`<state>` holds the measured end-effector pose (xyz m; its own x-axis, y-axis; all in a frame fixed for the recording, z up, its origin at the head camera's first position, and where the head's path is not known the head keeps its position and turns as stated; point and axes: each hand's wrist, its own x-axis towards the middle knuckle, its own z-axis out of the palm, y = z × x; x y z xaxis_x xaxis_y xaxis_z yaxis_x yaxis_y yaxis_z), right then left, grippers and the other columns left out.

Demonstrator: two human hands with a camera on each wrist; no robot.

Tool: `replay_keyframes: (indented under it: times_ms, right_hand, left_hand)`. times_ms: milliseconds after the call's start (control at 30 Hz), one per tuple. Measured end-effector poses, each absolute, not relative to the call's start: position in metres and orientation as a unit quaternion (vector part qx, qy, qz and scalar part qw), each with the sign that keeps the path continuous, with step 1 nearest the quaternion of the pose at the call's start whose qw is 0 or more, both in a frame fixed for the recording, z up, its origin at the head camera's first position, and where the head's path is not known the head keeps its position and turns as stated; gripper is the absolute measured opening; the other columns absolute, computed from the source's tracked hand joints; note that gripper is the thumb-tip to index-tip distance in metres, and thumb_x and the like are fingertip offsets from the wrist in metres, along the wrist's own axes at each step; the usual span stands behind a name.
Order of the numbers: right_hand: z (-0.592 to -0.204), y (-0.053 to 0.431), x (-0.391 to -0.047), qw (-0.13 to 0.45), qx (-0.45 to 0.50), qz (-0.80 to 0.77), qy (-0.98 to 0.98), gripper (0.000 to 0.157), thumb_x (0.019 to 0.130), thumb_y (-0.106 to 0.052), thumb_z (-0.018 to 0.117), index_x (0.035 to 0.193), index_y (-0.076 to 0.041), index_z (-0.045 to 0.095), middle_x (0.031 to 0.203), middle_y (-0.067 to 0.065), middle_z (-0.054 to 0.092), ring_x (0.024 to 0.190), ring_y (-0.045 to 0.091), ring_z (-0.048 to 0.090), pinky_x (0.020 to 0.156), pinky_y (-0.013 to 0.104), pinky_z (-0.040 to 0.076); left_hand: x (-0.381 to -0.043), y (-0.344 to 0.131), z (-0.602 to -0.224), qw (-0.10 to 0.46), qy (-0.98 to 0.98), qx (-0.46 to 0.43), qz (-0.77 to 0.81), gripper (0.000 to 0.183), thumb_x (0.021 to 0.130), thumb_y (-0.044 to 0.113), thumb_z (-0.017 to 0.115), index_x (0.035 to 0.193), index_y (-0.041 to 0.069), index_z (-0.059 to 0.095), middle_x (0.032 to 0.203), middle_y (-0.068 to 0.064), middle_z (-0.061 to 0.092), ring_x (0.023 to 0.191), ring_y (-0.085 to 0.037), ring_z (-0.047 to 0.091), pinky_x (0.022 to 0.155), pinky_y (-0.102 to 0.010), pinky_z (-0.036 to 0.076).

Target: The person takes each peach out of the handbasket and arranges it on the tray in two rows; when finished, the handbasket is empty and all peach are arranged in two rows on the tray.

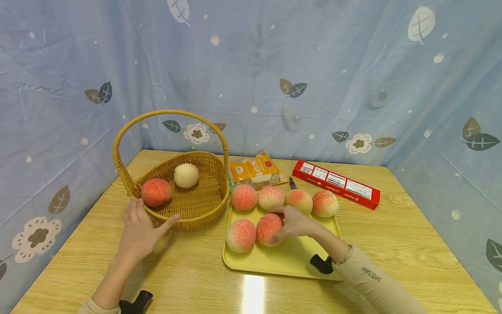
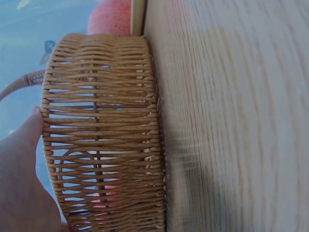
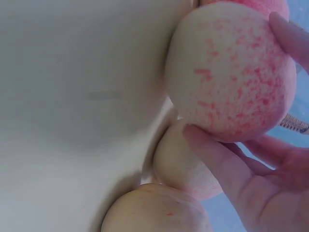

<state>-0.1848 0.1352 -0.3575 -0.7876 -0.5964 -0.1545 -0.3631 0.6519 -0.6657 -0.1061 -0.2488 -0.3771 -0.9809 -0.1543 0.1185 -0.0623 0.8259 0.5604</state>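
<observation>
In the head view my right hand grips a red-speckled peach over the yellow tray, fingers and thumb around its sides. The right wrist view shows the paler side of this peach between thumb and fingers. Several more peaches lie in the tray, among them a pink one to its left. My left hand rests at the near rim of a wicker basket, thumb and fingers spread apart. In the basket sit a red peach and a cream-coloured peach.
Behind the tray lie an orange-and-clear food packet and a long red box. The basket's tall arched handle rises above it. A blue patterned curtain encloses the wooden table at the back and sides.
</observation>
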Motion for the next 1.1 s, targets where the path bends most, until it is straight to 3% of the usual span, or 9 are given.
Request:
replay_keyframes:
  times_ms: [133, 400, 567, 800, 1100]
  right_hand:
    - [-0.3570, 0.1335, -0.1848, 0.165, -0.281, -0.300, 0.897, 0.074, 0.061, -0.019, 0.088, 0.125, 0.002, 0.059, 0.114, 0.010, 0.064, 0.103, 0.025, 0.061, 0.090, 0.040, 0.050]
    - [-0.3548, 0.1330, -0.1890, 0.194, -0.285, -0.285, 0.894, 0.085, 0.064, -0.023, 0.088, 0.137, 0.001, 0.050, 0.132, 0.019, 0.056, 0.120, 0.038, 0.053, 0.100, 0.053, 0.043]
    - [-0.3564, 0.1317, -0.1889, 0.202, -0.271, -0.296, 0.893, 0.087, 0.066, -0.022, 0.087, 0.140, 0.001, 0.047, 0.135, 0.020, 0.054, 0.124, 0.039, 0.050, 0.103, 0.054, 0.039]
    - [-0.3580, 0.1306, -0.1892, 0.199, -0.261, -0.308, 0.893, 0.084, 0.068, -0.025, 0.086, 0.139, -0.001, 0.048, 0.133, 0.018, 0.056, 0.121, 0.037, 0.053, 0.101, 0.053, 0.042]
    - [-0.3541, 0.1317, -0.1880, 0.207, -0.268, -0.283, 0.897, 0.071, 0.059, -0.021, 0.088, 0.122, -0.007, 0.059, 0.116, 0.007, 0.062, 0.107, 0.027, 0.058, 0.093, 0.046, 0.047]
  left_hand:
    - [-0.1056, -0.2492, -0.3776, 0.082, -0.951, 0.055, -0.292, 0.115, 0.089, 0.060, 0.059, 0.143, -0.023, 0.001, 0.148, -0.045, -0.007, 0.138, -0.058, -0.004, 0.105, -0.072, 0.012]
    - [-0.1047, -0.2489, -0.3779, 0.081, -0.953, 0.054, -0.287, 0.115, 0.089, 0.060, 0.059, 0.142, -0.023, 0.001, 0.148, -0.046, -0.006, 0.139, -0.057, -0.004, 0.106, -0.071, 0.010]
    - [-0.1046, -0.2487, -0.3780, 0.080, -0.954, 0.052, -0.285, 0.115, 0.089, 0.061, 0.058, 0.142, -0.023, 0.000, 0.148, -0.046, -0.006, 0.139, -0.056, -0.004, 0.108, -0.070, 0.006]
    - [-0.1049, -0.2490, -0.3781, 0.079, -0.955, 0.049, -0.283, 0.115, 0.090, 0.061, 0.057, 0.142, -0.023, -0.001, 0.148, -0.046, -0.007, 0.139, -0.056, -0.005, 0.109, -0.069, 0.003]
    - [-0.1056, -0.2488, -0.3779, 0.085, -0.954, 0.049, -0.282, 0.115, 0.089, 0.061, 0.058, 0.142, -0.023, 0.001, 0.148, -0.046, -0.006, 0.139, -0.056, -0.004, 0.107, -0.070, 0.006]
